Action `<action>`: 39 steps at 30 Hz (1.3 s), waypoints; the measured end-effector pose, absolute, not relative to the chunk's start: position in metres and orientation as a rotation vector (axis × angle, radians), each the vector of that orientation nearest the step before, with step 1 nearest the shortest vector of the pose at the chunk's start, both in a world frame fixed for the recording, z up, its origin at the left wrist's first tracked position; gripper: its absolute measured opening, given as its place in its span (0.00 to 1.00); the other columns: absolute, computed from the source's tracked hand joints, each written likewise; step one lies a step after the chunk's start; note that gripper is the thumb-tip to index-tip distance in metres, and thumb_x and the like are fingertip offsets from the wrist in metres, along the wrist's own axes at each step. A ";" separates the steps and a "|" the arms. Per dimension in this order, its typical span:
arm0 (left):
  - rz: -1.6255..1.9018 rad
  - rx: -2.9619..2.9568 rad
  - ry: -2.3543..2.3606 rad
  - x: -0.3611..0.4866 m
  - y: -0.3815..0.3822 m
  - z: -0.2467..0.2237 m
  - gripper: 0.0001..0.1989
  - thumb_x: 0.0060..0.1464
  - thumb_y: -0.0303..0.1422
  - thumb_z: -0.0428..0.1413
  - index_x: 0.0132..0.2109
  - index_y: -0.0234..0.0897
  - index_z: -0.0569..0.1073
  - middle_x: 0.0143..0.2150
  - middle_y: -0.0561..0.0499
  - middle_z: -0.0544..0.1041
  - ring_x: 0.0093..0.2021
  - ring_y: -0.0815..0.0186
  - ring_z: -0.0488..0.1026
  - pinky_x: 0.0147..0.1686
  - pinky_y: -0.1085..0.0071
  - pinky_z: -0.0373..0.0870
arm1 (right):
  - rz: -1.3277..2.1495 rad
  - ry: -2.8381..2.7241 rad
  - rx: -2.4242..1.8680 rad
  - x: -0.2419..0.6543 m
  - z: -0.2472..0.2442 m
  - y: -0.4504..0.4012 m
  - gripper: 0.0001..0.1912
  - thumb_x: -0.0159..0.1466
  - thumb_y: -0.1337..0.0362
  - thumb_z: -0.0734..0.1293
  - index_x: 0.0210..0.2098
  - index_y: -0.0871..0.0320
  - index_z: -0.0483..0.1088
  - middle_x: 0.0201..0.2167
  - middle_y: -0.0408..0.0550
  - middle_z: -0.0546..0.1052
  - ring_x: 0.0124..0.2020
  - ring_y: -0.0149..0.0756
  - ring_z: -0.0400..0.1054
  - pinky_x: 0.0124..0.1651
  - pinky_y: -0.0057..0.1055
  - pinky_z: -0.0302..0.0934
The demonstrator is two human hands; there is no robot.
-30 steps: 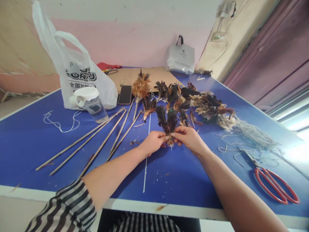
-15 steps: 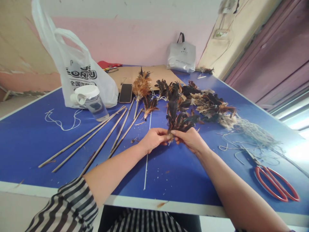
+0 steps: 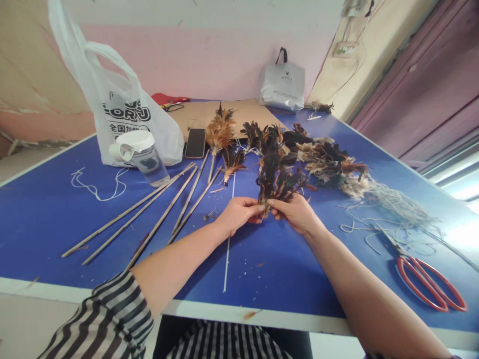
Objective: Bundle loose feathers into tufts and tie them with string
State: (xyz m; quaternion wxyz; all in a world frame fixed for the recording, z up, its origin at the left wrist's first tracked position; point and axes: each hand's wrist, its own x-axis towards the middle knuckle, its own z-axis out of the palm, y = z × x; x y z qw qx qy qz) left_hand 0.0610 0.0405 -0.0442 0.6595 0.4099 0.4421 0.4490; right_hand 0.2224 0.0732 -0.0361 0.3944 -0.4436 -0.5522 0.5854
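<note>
Both hands meet over the middle of the blue table [image 3: 292, 269], pinching the base of a bunch of dark brown and black feathers [image 3: 270, 172]. My left hand [image 3: 243, 215] grips the quill end from the left, thumb and fingertips together. From the right, my right hand [image 3: 294, 212] presses thumb against fingers on the same base. The feather tips fan upward and to the right. Just beyond lies a pile of dark and tan feathers [image 3: 318, 159]. A small feather bunch [image 3: 232, 163] rests left of the held one, near a feather duster [image 3: 220, 130] with an orange-brown head.
Several thin sticks [image 3: 164, 214] lie on the left. Behind them stand a plastic cup [image 3: 151, 164], a white plastic bag [image 3: 127, 114] and a phone [image 3: 195, 143]. Red-handled scissors [image 3: 426, 279] and tangled string [image 3: 396, 204] lie right. A silver bag [image 3: 282, 85] stands at the back.
Both hands keep their pinch on the feather bunch, with only slight finger movement at its base. The right-hand feathers of the bunch sit a little differently. The view has shifted slightly.
</note>
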 end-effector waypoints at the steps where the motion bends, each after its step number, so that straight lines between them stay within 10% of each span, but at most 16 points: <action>1: 1.016 0.947 1.010 0.061 0.040 -0.044 0.13 0.41 0.35 0.63 0.33 0.29 0.76 0.28 0.47 0.77 0.29 0.70 0.73 0.30 0.74 0.70 | 1.480 -1.412 -1.109 0.222 -0.036 0.073 0.12 0.48 0.60 0.71 0.26 0.63 0.69 0.16 0.41 0.69 0.17 0.25 0.61 0.19 0.23 0.57; 39: 1.057 0.861 1.035 0.065 0.039 -0.043 0.06 0.49 0.29 0.57 0.34 0.29 0.75 0.30 0.45 0.77 0.28 0.69 0.74 0.29 0.74 0.70 | 1.463 -1.379 -1.131 0.220 -0.034 0.072 0.12 0.48 0.61 0.72 0.28 0.63 0.73 0.22 0.48 0.76 0.22 0.31 0.70 0.26 0.26 0.66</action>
